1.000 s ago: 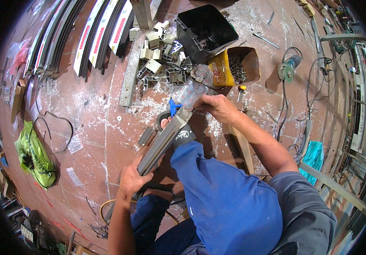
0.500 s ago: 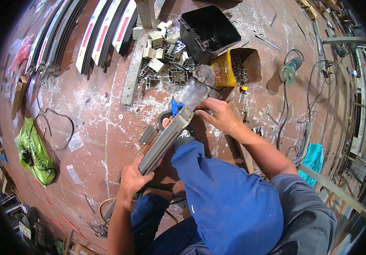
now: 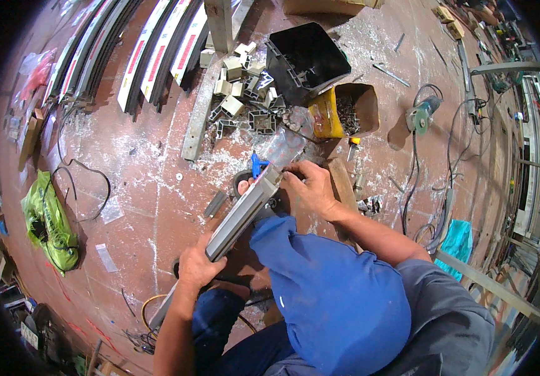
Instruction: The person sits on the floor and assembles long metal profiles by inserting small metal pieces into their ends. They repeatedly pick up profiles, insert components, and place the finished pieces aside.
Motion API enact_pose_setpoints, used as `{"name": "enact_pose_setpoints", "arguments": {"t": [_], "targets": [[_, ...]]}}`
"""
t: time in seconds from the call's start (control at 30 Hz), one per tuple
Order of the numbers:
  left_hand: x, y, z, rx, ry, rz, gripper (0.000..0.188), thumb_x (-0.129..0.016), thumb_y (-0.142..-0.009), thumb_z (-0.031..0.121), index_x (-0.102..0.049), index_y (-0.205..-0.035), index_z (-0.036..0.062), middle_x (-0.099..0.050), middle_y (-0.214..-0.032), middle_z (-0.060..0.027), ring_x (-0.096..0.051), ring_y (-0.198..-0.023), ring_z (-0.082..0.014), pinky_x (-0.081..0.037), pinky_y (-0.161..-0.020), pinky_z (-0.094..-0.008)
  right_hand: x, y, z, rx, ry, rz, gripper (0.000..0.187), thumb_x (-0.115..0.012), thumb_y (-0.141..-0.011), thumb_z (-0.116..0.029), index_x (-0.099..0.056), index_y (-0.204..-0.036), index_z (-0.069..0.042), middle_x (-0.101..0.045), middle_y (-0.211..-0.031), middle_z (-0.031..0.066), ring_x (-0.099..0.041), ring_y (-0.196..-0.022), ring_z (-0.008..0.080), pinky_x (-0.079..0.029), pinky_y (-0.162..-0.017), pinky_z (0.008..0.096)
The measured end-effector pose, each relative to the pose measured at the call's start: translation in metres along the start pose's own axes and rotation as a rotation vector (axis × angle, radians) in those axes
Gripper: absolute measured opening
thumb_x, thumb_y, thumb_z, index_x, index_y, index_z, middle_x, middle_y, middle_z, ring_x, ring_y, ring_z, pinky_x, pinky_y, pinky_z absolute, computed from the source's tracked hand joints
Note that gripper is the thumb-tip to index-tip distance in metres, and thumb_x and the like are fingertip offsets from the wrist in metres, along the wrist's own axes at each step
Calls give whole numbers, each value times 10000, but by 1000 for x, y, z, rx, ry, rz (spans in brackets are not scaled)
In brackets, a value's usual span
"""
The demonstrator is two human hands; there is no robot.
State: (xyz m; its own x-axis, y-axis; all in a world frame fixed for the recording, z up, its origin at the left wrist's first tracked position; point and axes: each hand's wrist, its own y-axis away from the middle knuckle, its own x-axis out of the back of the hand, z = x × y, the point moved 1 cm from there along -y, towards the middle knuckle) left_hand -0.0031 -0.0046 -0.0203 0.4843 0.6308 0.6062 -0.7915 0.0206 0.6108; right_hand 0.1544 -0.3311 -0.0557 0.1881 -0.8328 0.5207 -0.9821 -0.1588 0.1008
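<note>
A long grey metal profile (image 3: 243, 216) slants across my lap, its far end pointing up and right. Closed around its lower part is my left hand (image 3: 198, 263). My right hand (image 3: 310, 189) is at the far end, thumb and fingertips pinched together against the cut end; whatever they hold there is too small to make out. Just beyond that end a blue tool or clamp-like piece (image 3: 258, 164) stands by my sandalled foot (image 3: 243, 186), partly hidden by the profile. Left of the profile, a short grey offcut (image 3: 215, 204) lies on the floor.
Ahead are a heap of profile offcuts (image 3: 233, 88), a black bin (image 3: 307, 56) and a yellow tub (image 3: 325, 116) holding small metal pieces. An angle grinder (image 3: 421, 116) with its cord lies right. Long profiles (image 3: 138, 59) lie far left, a green bag (image 3: 49, 225) nearer.
My right hand has come in closer against the profile's end, its fingers more curled. The left hand keeps its hold. The whole view has shifted slightly.
</note>
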Motion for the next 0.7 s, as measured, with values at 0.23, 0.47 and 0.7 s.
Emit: {"name": "enact_pose_setpoints", "arguments": {"t": [0.23,0.47,0.7], "targets": [[-5,9,9,49,-91,45,713,-875,-764,341,-621,-1410,179,-775,-1082,-248,-748,-1013,-460,-588,-912,-542,25,-14,-20,98,139,-127,234,-762,-953,-209,-782,-1067,-6,-764,-983,183,-756,-897,349,-594,-823,423],[-2,8,9,28,-65,67,709,-890,-742,290,-639,-1394,161,-772,-1045,-265,-744,-999,-475,-593,-899,-548,97,-191,-72,423,462,135,249,-665,-1021,-222,-748,-1090,2,-763,-1049,209,-735,-988,408,-575,-861,448],[10,5,11,153,-89,-76,722,-857,-751,379,-638,-1415,198,-775,-1156,-209,-738,-1074,-443,-579,-970,-532,54,-355,82,219,886,-864,345,-689,-963,-252,-765,-1256,-87,-775,-1186,214,-749,-1063,366,-585,-911,439]]}}
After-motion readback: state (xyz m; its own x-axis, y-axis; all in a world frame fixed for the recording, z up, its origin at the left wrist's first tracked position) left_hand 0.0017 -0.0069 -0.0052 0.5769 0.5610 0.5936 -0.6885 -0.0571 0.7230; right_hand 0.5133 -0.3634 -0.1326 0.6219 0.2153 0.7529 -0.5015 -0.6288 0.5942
